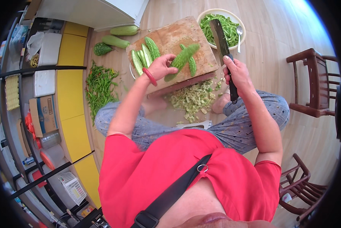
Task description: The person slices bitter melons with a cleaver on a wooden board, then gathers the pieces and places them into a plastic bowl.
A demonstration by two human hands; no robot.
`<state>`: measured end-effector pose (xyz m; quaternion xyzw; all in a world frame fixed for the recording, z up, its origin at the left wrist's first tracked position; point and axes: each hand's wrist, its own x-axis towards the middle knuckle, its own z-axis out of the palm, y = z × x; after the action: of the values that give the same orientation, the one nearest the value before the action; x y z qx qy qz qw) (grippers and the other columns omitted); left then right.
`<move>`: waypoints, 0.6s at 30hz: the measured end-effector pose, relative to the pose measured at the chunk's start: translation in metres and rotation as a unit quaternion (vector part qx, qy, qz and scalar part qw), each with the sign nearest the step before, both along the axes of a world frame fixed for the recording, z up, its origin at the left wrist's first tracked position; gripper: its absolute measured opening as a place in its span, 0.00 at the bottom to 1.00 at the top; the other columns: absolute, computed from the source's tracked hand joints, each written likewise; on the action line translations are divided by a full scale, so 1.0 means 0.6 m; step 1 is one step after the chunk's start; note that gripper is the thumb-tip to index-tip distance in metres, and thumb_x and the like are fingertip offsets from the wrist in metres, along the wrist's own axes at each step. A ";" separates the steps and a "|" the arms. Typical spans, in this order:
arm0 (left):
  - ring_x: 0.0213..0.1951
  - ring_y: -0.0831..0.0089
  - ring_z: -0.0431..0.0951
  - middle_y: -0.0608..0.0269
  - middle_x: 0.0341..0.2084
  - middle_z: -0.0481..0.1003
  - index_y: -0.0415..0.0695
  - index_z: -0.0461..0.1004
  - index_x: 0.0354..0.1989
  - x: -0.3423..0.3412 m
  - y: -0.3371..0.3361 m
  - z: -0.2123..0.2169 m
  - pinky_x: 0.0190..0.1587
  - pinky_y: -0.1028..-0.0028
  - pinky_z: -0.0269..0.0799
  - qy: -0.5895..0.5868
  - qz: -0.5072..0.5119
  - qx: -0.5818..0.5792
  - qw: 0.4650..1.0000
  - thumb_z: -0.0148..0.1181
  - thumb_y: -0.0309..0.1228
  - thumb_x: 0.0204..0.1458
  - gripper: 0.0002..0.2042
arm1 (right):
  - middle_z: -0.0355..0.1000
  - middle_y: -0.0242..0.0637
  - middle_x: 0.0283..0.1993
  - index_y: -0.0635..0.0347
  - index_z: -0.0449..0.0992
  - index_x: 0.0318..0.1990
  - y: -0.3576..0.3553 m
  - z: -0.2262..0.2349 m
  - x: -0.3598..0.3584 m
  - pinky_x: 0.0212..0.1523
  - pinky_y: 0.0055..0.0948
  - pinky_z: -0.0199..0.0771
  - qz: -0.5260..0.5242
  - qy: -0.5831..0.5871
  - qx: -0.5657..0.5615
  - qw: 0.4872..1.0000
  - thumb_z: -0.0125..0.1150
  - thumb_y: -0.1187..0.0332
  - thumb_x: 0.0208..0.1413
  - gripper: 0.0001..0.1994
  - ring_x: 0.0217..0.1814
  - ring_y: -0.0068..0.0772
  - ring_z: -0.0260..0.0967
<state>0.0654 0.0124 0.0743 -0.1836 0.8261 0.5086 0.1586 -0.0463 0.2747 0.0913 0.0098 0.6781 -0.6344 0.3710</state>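
Observation:
My left hand (163, 67), with a red bangle at the wrist, grips a green bitter melon piece (185, 56) above the wooden chopping board (174, 32). Motion blurs the piece slightly. In my right hand (239, 75) is a kitchen knife (220, 36), held by its black handle, its dark blade pointing up and away beyond the board's right edge. Another bitter melon piece (193, 66) lies on the board, partly hidden behind the held one. Left of my left hand, cut bitter melon halves (140, 59) rest with pale insides up, beside a bumpy green piece (152, 47).
Pale scraps (195, 99) are heaped on the floor before the board. A bowl (216, 11) of sliced greens with a spoon (239, 34) stands far right. Green chillies (99, 85) and pale gourds (115, 41) lie left. Shelves with yellow fronts (71, 85) and wooden chairs (313, 83) flank me.

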 end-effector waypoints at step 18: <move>0.56 0.62 0.61 0.60 0.52 0.65 0.52 0.69 0.49 -0.058 -0.004 -0.163 0.54 0.64 0.62 0.330 -0.311 -0.476 0.754 0.55 0.28 0.41 0.22 | 0.60 0.28 0.16 0.62 0.65 0.25 -0.018 -0.037 0.027 0.13 0.21 0.57 0.110 0.009 0.058 0.992 0.50 0.55 0.58 0.18 0.13 0.17 0.55</move>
<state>0.0309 0.0101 -0.0234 0.2105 0.9741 0.0014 -0.0825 -0.0303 0.2636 0.0689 -0.0491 0.7142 -0.5489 0.4315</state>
